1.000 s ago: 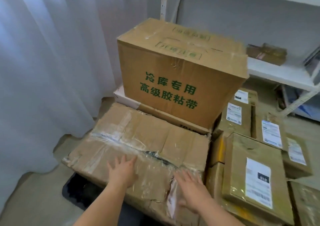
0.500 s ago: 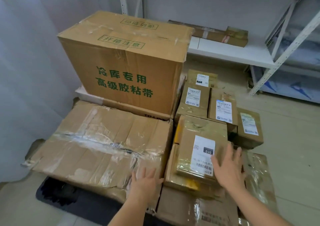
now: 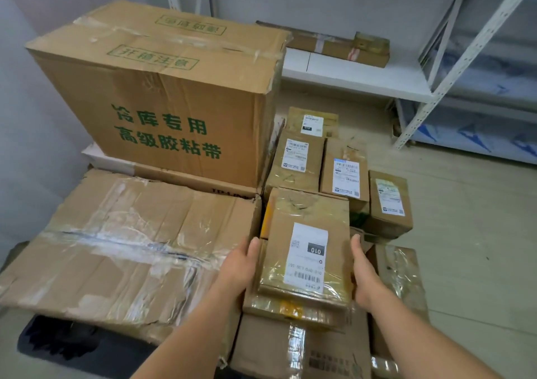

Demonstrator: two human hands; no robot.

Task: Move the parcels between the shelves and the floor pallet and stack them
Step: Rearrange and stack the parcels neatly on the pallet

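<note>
Left hand: my left hand (image 3: 242, 265) lies against the left side of the labelled parcel (image 3: 305, 251), thumb up along its edge; the fingers go down out of sight, so I read it as grasping the parcel from that side.
Right hand: my right hand (image 3: 363, 274) presses the parcel's right side, thumb pointing forward along the edge, fingers hidden below; together the two hands clamp the parcel between them.
Labelled parcel: a small taped carton with a white shipping label (image 3: 308, 258) reading 010, lying on top of another flat parcel (image 3: 290, 310) in the stack just right of the flattened carton. I cannot tell whether it is lifted off or resting.
Flattened carton: a wide, crumpled, tape-covered carton (image 3: 125, 248) to my left, lying on a dark floor pallet (image 3: 66, 346).
Big box: a tall carton with green printed characters (image 3: 162, 100) standing behind the flattened carton, on a thin flat box.
Small parcels: four labelled parcels (image 3: 344, 172) grouped on the floor beyond the one I hold, close together.
Shelf: a white low shelf (image 3: 363, 76) at the back carries a long brown parcel (image 3: 337, 46); the metal rack upright (image 3: 453, 70) slants at right.
</note>
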